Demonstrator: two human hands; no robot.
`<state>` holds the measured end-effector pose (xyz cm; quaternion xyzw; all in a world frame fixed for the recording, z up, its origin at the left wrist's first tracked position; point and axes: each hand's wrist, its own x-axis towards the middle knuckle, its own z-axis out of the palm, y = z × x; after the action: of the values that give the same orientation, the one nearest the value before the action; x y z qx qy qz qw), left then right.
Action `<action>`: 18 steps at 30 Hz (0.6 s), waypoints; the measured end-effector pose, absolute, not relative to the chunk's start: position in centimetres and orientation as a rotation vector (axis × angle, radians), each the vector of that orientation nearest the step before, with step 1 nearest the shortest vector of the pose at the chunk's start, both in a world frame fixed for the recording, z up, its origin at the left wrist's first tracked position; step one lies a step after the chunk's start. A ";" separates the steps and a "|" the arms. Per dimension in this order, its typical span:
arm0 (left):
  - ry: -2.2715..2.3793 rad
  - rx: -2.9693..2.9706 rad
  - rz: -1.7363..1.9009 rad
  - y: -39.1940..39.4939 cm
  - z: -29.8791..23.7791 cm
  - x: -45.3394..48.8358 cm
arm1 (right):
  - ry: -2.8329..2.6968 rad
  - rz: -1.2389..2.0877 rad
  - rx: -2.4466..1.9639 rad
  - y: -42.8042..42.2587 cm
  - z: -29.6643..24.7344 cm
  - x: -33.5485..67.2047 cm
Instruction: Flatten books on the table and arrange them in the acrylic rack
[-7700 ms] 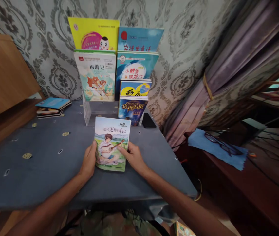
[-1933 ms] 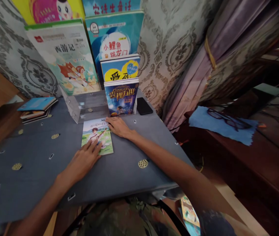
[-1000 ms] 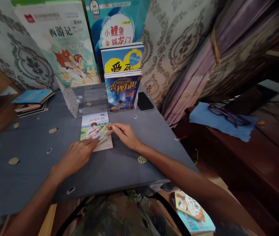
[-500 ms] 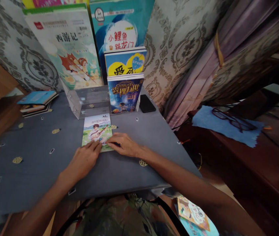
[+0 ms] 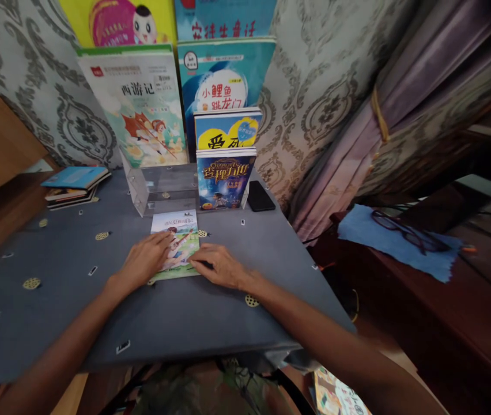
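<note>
A thin paperback book (image 5: 181, 260) lies flat on the grey tablecloth, its cover showing a figure with a guitar on a green field. Across its left side rests my left hand (image 5: 147, 257), fingers stretched out and flat on the cover. My right hand (image 5: 219, 265) is at the book's lower right edge, with thumb and fingers bent together on that edge. Just behind the book stands a clear acrylic display rack (image 5: 136, 187), which holds a dark blue book (image 5: 223, 183) at its front right.
Taller books, including a white-green one (image 5: 142, 109) and a teal one (image 5: 228, 75), stand in the rack. A black phone (image 5: 261, 196) lies right of it. Left is a small book stack (image 5: 75, 185). Glasses (image 5: 410, 230) rest on a blue cloth (image 5: 358, 230) at right.
My left hand has slid up and left along the cover, from its lower edge to its left side. My right hand stays at the right edge. The view has tilted up a little.
</note>
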<state>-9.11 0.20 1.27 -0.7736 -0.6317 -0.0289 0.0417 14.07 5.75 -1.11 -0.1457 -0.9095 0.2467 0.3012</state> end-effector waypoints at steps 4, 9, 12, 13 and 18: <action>-2.078 -2.179 -0.037 3.6 1.7 -10.2 | -2.430 0.677 -0.409 5.8 -1.1 14.1; -2.000 -2.170 0.084 6.3 2.3 -8.9 | -2.473 0.658 -0.415 5.9 -1.0 14.1; -1.942 -2.217 0.105 7.4 2.2 -7.4 | -2.477 0.663 -0.405 6.0 -0.9 14.2; -1.918 -2.240 0.098 7.8 2.0 -7.0 | -2.473 0.666 -0.405 6.0 -0.9 14.2; -1.785 -2.411 -0.001 9.5 1.4 -6.4 | -2.456 0.686 -0.398 6.1 -0.8 14.2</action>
<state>-6.40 9.49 1.38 -0.8018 -0.5934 -0.0002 0.0706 14.20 6.05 -0.81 -0.1483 -0.9145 0.2555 0.2765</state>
